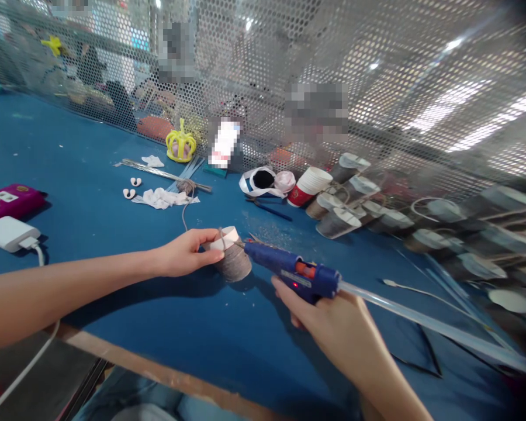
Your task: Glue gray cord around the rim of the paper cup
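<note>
A paper cup wound with grey cord [234, 264] is pinched in my left hand [186, 251], its white rim [228, 236] tilted up. From the cup a loose strand of cord [184, 216] runs back to a small cord bundle [186, 186] on the table. My right hand [333, 327] is wrapped round the handle of a blue hot glue gun [296, 269], which has a small red light lit. Its nozzle points left, at or very near the cup's wrapped side; I cannot tell if they touch. A long clear glue stick [421, 318] sticks out of its back.
Several cord-wrapped cups [339, 222] lie at the right, by stacked red-and-white paper cups [309, 186]. Pliers [269, 209], white scraps [162, 197], a yellow crown [180, 145] and a phone [224, 143] stand farther back, before a perforated metal screen [254, 76]. A magenta power strip [15, 202] lies left.
</note>
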`<control>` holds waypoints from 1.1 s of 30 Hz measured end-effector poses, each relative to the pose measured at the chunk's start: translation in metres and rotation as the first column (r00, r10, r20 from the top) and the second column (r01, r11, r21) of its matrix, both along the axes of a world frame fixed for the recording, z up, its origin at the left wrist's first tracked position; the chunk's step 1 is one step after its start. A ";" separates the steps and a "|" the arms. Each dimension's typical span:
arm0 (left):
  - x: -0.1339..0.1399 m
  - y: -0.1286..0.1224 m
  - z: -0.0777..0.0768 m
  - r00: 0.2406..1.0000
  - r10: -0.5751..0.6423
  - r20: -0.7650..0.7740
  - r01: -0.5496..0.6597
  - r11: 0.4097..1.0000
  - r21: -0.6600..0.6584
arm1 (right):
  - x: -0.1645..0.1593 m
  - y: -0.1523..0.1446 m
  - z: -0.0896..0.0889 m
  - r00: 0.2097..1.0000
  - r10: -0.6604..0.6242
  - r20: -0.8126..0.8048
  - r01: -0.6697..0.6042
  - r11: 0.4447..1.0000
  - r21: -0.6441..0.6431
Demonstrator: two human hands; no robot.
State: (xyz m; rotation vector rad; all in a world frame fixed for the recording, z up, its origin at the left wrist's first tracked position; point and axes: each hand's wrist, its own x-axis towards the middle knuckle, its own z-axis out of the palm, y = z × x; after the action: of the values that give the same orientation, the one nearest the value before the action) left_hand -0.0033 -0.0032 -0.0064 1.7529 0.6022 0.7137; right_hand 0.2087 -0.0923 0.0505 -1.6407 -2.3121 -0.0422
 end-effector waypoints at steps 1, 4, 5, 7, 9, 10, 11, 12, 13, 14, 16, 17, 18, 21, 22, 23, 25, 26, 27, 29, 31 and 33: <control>0.000 0.000 0.000 1.000 -0.001 0.004 0.001 1.000 -0.001 | 0.000 0.000 0.000 0.999 -0.019 -0.035 0.019 1.000 -0.013; 0.000 -0.001 0.000 1.000 -0.004 0.005 0.004 1.000 -0.004 | -0.004 0.000 0.003 0.991 -0.067 -0.116 0.064 0.997 -0.032; 0.000 -0.001 0.000 1.000 -0.003 0.002 0.003 1.000 -0.006 | -0.006 -0.001 0.004 0.987 -0.085 -0.139 0.080 0.996 -0.037; 0.000 0.000 -0.001 1.000 -0.004 -0.003 0.004 1.000 -0.009 | -0.011 -0.001 0.007 0.973 -0.122 -0.195 0.112 0.992 -0.063; 0.000 0.000 -0.002 1.000 -0.007 0.002 0.007 1.000 -0.008 | -0.015 0.001 0.008 0.956 -0.150 -0.252 0.133 0.988 -0.083; -0.001 0.000 -0.003 1.000 -0.008 0.008 0.008 1.000 -0.008 | -0.016 0.002 0.007 0.951 -0.154 -0.268 0.136 0.987 -0.086; -0.001 0.001 -0.003 1.000 -0.012 0.014 0.012 1.000 -0.008 | -0.016 0.003 0.006 0.947 -0.160 -0.279 0.141 0.986 -0.088; -0.001 0.001 -0.003 1.000 -0.016 0.021 0.016 1.000 -0.008 | -0.016 0.003 0.005 0.942 -0.173 -0.287 0.154 0.984 -0.087; -0.001 0.001 -0.003 0.999 -0.018 0.026 0.018 1.000 -0.006 | -0.016 0.004 0.004 0.938 -0.185 -0.292 0.166 0.982 -0.090; -0.001 0.001 -0.003 0.999 -0.018 0.027 0.018 1.000 -0.003 | -0.015 0.004 0.002 0.935 -0.194 -0.296 0.174 0.980 -0.092; -0.001 0.000 -0.002 1.000 -0.012 0.016 0.012 1.000 0.002 | -0.014 0.004 0.000 0.935 -0.188 -0.303 0.168 0.982 -0.089; -0.001 0.000 -0.001 1.000 -0.008 0.010 0.008 1.000 0.002 | -0.014 0.003 0.000 0.936 -0.176 -0.304 0.158 0.984 -0.084; -0.001 0.000 -0.001 1.000 -0.005 0.004 0.005 1.000 0.001 | -0.014 0.003 0.001 0.939 -0.164 -0.303 0.146 0.986 -0.079; -0.001 -0.001 0.000 1.000 -0.005 0.010 0.005 1.000 -0.003 | -0.014 0.003 0.004 0.945 -0.162 -0.284 0.147 0.987 -0.071; 0.000 -0.001 0.000 1.000 -0.006 0.014 0.006 1.000 -0.003 | -0.014 0.003 0.006 0.948 -0.164 -0.274 0.151 0.986 -0.069; 0.000 -0.001 0.000 1.000 -0.007 0.014 0.007 1.000 -0.002 | -0.014 0.003 0.007 0.952 -0.159 -0.262 0.146 0.987 -0.068; 0.000 -0.001 -0.001 1.000 -0.007 0.009 0.007 1.000 -0.004 | -0.012 0.002 0.009 0.964 -0.138 -0.229 0.124 0.990 -0.074; 0.000 0.000 -0.001 1.000 -0.008 0.003 0.008 1.000 -0.005 | -0.011 0.001 0.008 0.969 -0.130 -0.209 0.116 0.990 -0.075; -0.001 0.000 -0.001 1.000 -0.007 -0.002 0.007 1.000 -0.006 | -0.009 0.000 0.007 0.976 -0.118 -0.184 0.105 0.992 -0.075; -0.001 0.000 -0.001 1.000 -0.005 -0.010 0.005 1.000 -0.006 | -0.003 -0.002 0.002 0.993 -0.067 -0.102 0.062 0.997 -0.052; -0.001 -0.001 -0.001 1.000 -0.002 -0.018 0.001 1.000 -0.009 | 0.003 -0.004 -0.003 1.000 0.004 -0.015 -0.004 1.000 -0.023; -0.001 -0.001 0.000 1.000 -0.002 -0.025 0.001 1.000 -0.014 | 0.006 -0.005 -0.007 0.998 0.054 0.044 -0.054 0.999 -0.005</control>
State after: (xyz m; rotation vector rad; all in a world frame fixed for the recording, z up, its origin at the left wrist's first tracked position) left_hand -0.0043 -0.0040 -0.0064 1.7515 0.6216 0.6859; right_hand 0.2142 -0.0969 0.0436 -1.5937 -2.3898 -0.0622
